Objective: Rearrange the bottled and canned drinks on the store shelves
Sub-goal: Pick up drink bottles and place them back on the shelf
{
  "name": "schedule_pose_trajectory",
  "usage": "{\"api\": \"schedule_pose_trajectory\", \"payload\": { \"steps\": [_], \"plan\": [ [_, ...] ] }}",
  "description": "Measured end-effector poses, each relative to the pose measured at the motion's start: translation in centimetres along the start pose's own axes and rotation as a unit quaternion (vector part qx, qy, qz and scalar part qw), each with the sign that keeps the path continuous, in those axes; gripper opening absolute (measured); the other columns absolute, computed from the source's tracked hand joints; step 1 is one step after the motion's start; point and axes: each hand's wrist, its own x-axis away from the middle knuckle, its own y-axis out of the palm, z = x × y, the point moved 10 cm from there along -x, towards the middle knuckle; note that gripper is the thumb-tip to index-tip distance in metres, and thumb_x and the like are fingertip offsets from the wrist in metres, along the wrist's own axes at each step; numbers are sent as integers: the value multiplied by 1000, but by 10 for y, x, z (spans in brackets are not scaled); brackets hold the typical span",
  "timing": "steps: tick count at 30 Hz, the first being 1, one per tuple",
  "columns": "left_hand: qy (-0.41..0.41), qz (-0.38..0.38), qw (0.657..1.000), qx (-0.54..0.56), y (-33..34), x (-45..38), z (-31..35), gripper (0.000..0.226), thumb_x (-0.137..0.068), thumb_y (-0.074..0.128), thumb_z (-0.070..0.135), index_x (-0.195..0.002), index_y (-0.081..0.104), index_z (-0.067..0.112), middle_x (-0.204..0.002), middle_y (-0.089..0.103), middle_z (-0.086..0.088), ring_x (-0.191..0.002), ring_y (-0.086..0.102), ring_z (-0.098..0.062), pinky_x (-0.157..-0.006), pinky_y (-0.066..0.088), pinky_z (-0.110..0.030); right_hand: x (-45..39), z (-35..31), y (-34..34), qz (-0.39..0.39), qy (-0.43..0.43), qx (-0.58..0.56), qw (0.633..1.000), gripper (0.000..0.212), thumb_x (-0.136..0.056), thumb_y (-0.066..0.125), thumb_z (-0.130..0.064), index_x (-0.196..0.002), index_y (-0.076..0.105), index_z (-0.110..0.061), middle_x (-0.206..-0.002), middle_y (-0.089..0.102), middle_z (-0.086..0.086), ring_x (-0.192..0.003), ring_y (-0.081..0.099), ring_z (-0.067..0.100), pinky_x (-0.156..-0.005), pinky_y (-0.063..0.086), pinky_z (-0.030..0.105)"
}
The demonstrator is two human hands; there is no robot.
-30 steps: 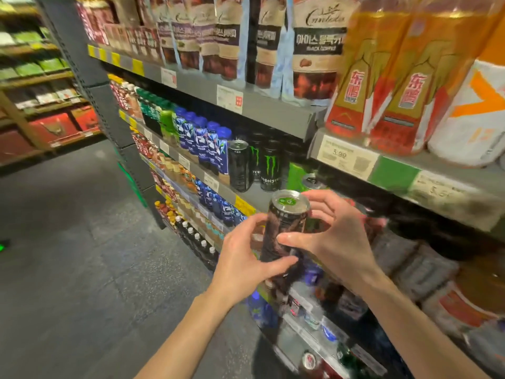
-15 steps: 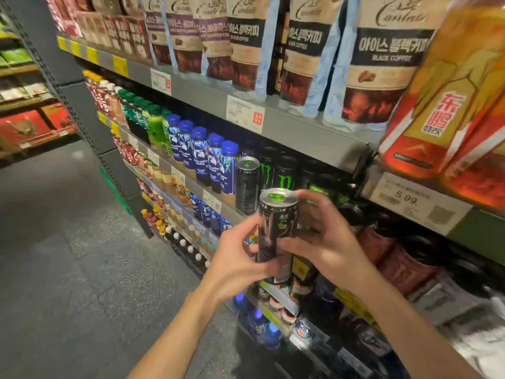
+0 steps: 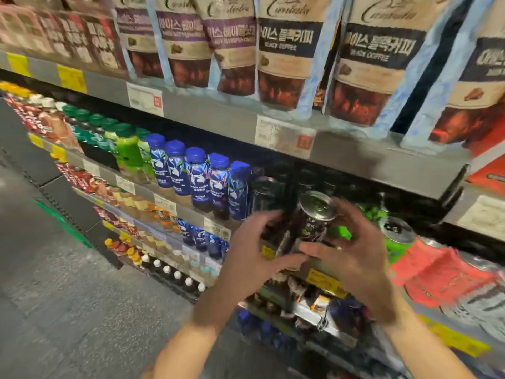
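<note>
Can [image 3: 310, 225], dark with a silver top, is now at the front edge of the middle shelf [image 3: 191, 212], closer to the row of black cans [image 3: 266, 192] than half a second ago, when it was held out in the aisle. Left hand [image 3: 254, 258] and right hand [image 3: 352, 253] both curl around its lower body and hold it tilted. Blue bottles [image 3: 196, 179] stand just left. I judge the placing step has started; the can is not yet standing.
</note>
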Motion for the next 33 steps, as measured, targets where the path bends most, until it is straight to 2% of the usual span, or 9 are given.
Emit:
{"api": "schedule_pose_trajectory", "payload": {
  "steps": [3, 6, 9, 13, 15, 18, 23, 28, 33],
  "plan": [
    [2, -16, 1000, -1, -9, -10, -11, 66, -68, 92, 35, -125, 62, 21, -116, 64, 11, -110, 54, 11, -91, 36, -2, -3, -3, 0, 52, -2, 17, 999, 81, -50, 93, 7, -107, 62, -41, -98, 69, -33, -89, 66, -6, -78, 55, 16],
    [13, -40, 999, -23, -9, -16, -24, 60, -71, 90, 35, -122, 64, 20, -112, 65, 10, -106, 56, 4, -88, 38, -2, -6, 0, -3, 90, -9, 49, 995, 75, -55, 92, 7, -110, 63, -34, -102, 69, -28, -93, 66, -5, -82, 52, 12],
    [20, -74, 997, -20, -4, -17, -36, 53, -72, 89, 35, -117, 66, 19, -107, 65, 11, -99, 59, 0, -88, 49, -16, -7, 7, -2, 121, -7, 82, 989, 75, -55, 96, -3, -112, 61, -37, -109, 69, -19, -98, 67, 1, -86, 53, 16],
    [35, -121, 992, -27, 2, -16, -47, 49, -73, 82, 43, -114, 66, 21, -108, 66, 10, -101, 63, -6, -88, 55, -35, -10, 18, 4, 140, 22, 100, 985, 75, -55, 97, -9, -118, 63, -31, -109, 66, -23, -97, 64, -3, -82, 54, 16],
    [48, -141, 988, -40, 4, -18, -49, 48, -74, 80, 45, -114, 65, 22, -108, 66, 8, -100, 64, -11, -87, 55, -41, -12, 23, 9, 144, 31, 95, 985, 75, -55, 97, -8, -119, 62, -27, -107, 65, -22, -96, 62, -5, -79, 54, 16],
    [69, -165, 982, -61, 6, -22, -49, 46, -76, 83, 40, -114, 66, 20, -108, 67, 2, -96, 65, -18, -84, 55, -45, -14, 28, 18, 150, 35, 92, 984, 75, -55, 96, -4, -114, 61, -32, -105, 65, -21, -93, 60, -2, -76, 54, 15],
    [85, -202, 973, -78, 11, -25, -45, 40, -82, 81, 36, -115, 66, 21, -121, 64, 10, -108, 60, -7, -96, 50, -34, -19, 32, 30, 153, 38, 107, 982, 76, -54, 97, -4, -106, 57, -44, -107, 66, -19, -94, 60, -5, -73, 53, 14],
    [84, -238, 962, -101, 18, -26, -49, 41, -85, 78, 39, -119, 63, 21, -128, 60, 7, -115, 58, -11, -100, 47, -35, -19, 41, 36, 161, 52, 123, 978, 76, -54, 97, -8, -114, 58, -34, -107, 63, -23, -93, 57, -13, -73, 52, 12],
    [83, -255, 956, -115, 20, -29, -49, 40, -90, 70, 43, -124, 61, 23, -130, 59, 9, -115, 57, -11, -101, 44, -32, -24, 48, 34, 146, 65, 126, 979, 75, -62, 95, -11, -123, 56, -31, -115, 64, -14, -101, 59, -4, -79, 53, 15]
  ]
}}
